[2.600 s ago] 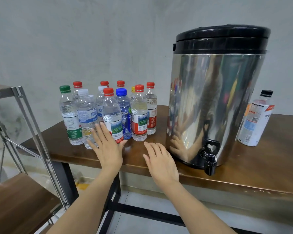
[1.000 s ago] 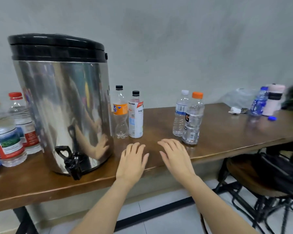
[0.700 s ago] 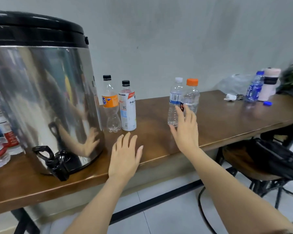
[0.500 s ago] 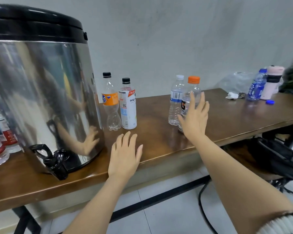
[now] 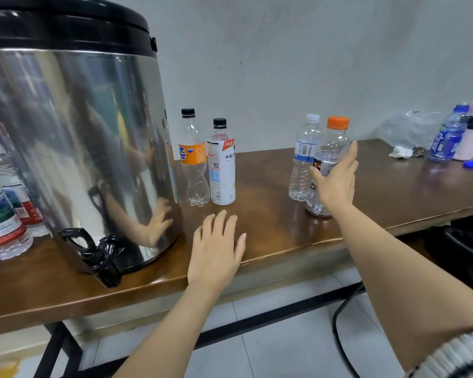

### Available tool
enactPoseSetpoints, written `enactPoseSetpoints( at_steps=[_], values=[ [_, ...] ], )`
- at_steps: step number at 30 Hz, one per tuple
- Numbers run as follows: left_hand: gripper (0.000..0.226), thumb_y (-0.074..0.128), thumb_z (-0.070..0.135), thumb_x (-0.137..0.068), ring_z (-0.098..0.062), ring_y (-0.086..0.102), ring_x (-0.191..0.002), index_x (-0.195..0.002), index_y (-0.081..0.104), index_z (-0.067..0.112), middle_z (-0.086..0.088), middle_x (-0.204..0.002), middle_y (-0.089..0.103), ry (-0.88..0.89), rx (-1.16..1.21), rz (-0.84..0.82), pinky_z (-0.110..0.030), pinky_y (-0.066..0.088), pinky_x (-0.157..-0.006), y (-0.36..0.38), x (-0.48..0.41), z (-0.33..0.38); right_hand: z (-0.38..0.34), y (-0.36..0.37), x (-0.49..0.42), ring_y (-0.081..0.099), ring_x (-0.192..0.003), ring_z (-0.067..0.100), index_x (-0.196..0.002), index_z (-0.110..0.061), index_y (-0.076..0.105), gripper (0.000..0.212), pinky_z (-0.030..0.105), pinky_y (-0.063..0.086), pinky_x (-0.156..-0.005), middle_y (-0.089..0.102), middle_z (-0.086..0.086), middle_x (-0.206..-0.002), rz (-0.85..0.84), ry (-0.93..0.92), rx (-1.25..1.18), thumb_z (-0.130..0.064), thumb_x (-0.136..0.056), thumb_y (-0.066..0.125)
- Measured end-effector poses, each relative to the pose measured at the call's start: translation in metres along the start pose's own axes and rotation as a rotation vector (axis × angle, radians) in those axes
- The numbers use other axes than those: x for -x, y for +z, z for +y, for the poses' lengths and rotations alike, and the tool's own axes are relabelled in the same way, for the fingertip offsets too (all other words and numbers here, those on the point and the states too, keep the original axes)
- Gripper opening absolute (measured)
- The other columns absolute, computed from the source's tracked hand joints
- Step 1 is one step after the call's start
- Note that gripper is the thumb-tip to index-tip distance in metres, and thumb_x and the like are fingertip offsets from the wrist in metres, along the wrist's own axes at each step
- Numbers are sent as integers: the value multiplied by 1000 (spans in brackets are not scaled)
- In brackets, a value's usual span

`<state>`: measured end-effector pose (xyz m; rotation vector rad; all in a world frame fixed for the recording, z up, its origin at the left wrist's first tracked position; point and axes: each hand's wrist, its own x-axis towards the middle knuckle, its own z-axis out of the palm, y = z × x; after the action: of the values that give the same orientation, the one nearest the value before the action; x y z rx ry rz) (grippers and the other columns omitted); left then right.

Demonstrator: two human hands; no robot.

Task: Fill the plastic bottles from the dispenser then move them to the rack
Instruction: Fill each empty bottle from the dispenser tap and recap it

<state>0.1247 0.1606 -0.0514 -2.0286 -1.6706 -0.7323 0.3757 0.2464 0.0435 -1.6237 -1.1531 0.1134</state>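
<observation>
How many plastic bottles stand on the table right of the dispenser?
5: Fanta bottle and white-label bottle beside the dispenser, white-cap bottle and orange-cap bottle at the right hand, blue bottle far right. Others may be hidden.

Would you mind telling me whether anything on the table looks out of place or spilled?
No spill shows. At the far right, a loose blue cap lies on the table beside the blue bottle, with a crumpled white tissue nearby.
</observation>
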Motion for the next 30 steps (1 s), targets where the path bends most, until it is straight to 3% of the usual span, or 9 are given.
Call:
enactPoseSetpoints(
  at_steps=[10, 15, 19, 22, 25, 28, 30],
  values=[
    [53, 29, 46, -97, -30, 54, -121, -126, 61, 15, -7, -131, 60, -5, 9, -4, -45, 49, -94, -1, 0, 0, -27, -16, 39, 49, -126, 36, -156, -22, 5, 101, 44, 41, -95, 38, 10, -144, 7, -78, -104, -33, -85, 75],
    [60, 22, 54, -96, -25, 49, -125, -135, 53, 20, 0, -136, 56, 6, 62, -129, -46, 38, -105, -6, -1, -4, -54, -28, 88, 44, -131, 26, -156, -25, 12, 97, 30, 34, -93, 38, 4, -146, -76, -140, -242, -31, -84, 77],
    [45, 35, 42, -102, -19, 36, -135, -143, 43, 24, 5, -146, 47, -60, 377, -126, -41, 24, -115, -25, -2, -6, -65, -36, 126, 33, -142, 16, -156, -26, 13, 100, 31, 31, -111, 31, -2, -156, -187, -183, -325, -29, -81, 80],
    [39, 40, 34, -104, -16, 41, -133, -139, 47, 19, 1, -140, 51, -174, 806, 16, -38, 32, -112, -67, -12, -4, -76, -39, 150, 34, -139, 9, -155, -33, 13, 102, 23, 28, -105, 32, -15, -151, -261, -212, -377, -29, -80, 81],
    [37, 41, 33, -105, 10, 49, -117, -137, 48, 16, 7, -132, 54, -173, 1088, 154, -10, 37, -98, -126, -25, -5, -91, -34, 175, 39, -137, 9, -153, -38, 14, 102, 32, 34, -112, 36, -17, -150, -331, -244, -438, -28, -78, 82],
    [46, 48, 36, -102, 6, 51, -117, -144, 37, 22, 8, -135, 50, -130, 1178, 103, -7, 39, -94, -177, -35, -13, -108, -29, 203, 40, -138, 8, -151, -42, 17, 99, 43, 37, -114, 39, -12, -152, -459, -276, -511, -26, -78, 82],
    [50, 48, 39, -101, 4, 50, -121, -147, 33, 27, 8, -139, 49, -90, 1188, -5, -12, 40, -98, -198, -35, -25, -116, -28, 221, 37, -138, 1, -150, -46, 19, 97, 35, 36, -115, 38, -18, -152, -566, -300, -534, -24, -79, 82]
  ],
)
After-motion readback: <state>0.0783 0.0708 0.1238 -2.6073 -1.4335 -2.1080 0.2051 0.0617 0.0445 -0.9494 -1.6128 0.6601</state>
